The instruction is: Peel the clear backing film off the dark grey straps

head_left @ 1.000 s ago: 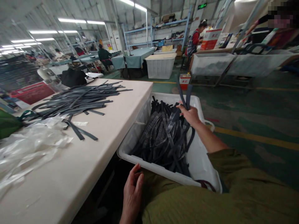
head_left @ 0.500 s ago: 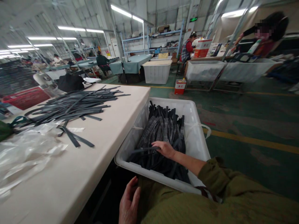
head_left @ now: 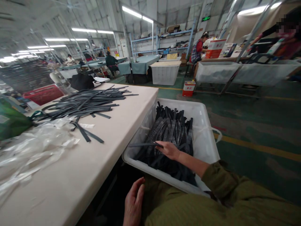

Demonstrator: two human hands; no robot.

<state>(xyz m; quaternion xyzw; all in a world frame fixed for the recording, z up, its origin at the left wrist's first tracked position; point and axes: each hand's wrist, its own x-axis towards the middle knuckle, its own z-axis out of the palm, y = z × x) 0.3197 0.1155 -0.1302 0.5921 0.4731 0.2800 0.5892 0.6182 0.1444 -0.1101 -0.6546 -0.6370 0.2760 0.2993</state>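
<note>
My right hand [head_left: 168, 150] is closed on one end of a dark grey strip [head_left: 142, 144]. The strip points left, nearly level, above the near left part of a white plastic bin [head_left: 207, 125]. Beneath that hand, many similar dark strips [head_left: 167, 125] are heaped in the bin. Lower down, my left hand [head_left: 134, 201] is by my lap, in front of the bin's near rim, its thumb and fingers slightly apart and nothing visible in them. On the pale table [head_left: 113, 125] to the left lies a loose pile of dark strips [head_left: 91, 100].
Crumpled clear plastic film [head_left: 44, 141] covers part of the table's left side, with a green bag [head_left: 11, 119] behind it. Past the bin stand a red-and-white can [head_left: 188, 88] and other white bins [head_left: 166, 73]. People work at tables farther back.
My right hand has lifted slightly, raising the strip toward the bin's left rim. The strip shows more clearly above the heap. My left hand stays low, and the whole view has shifted a little.
</note>
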